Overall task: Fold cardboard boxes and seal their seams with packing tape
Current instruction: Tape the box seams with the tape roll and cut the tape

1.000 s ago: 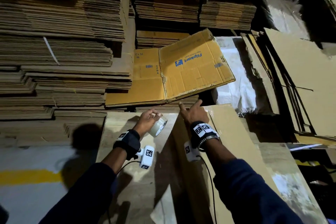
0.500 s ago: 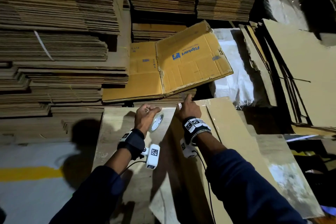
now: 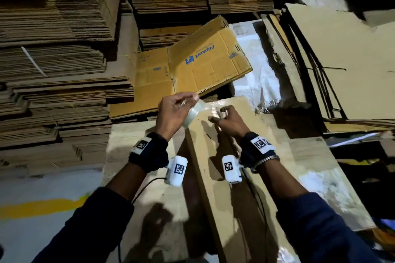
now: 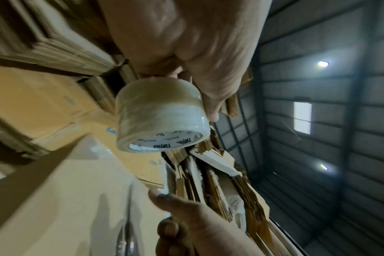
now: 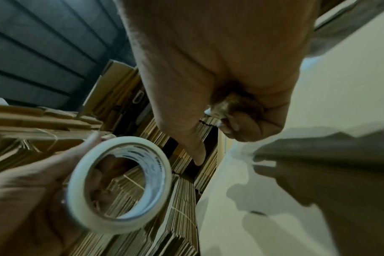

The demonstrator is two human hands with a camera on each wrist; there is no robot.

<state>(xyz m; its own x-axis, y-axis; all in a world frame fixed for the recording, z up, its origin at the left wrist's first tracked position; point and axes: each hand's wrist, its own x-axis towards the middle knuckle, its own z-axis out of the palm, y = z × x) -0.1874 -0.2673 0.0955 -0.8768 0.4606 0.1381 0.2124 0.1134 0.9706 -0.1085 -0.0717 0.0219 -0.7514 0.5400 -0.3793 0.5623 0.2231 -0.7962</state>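
A clear packing tape roll point(image 3: 190, 115) sits in my left hand point(image 3: 188, 103), whose fingers curl round it; the left wrist view shows the roll point(image 4: 160, 117) with its white printed core. My right hand point(image 3: 218, 114) pinches the free tape end point(image 3: 210, 108) just right of the roll, and a short clear strip stretches between them. The right wrist view shows the crumpled end point(image 5: 226, 106) between thumb and fingers, with the roll point(image 5: 121, 185) at lower left. Both hands hover above the far end of a folded brown cardboard box point(image 3: 213, 177), which lies lengthwise in front of me.
Tall stacks of flattened cardboard point(image 3: 53, 60) fill the left and back. A yellow printed flat box point(image 3: 192, 66) lies beyond the hands, beside a white woven sack point(image 3: 260, 74). Large cardboard sheets point(image 3: 342, 60) lean at the right. A yellow floor line point(image 3: 42, 207) runs at lower left.
My right hand left the box's far edge and took hold of the tape end. My left hand raised and turned the roll, and a short strip now spans the two hands.
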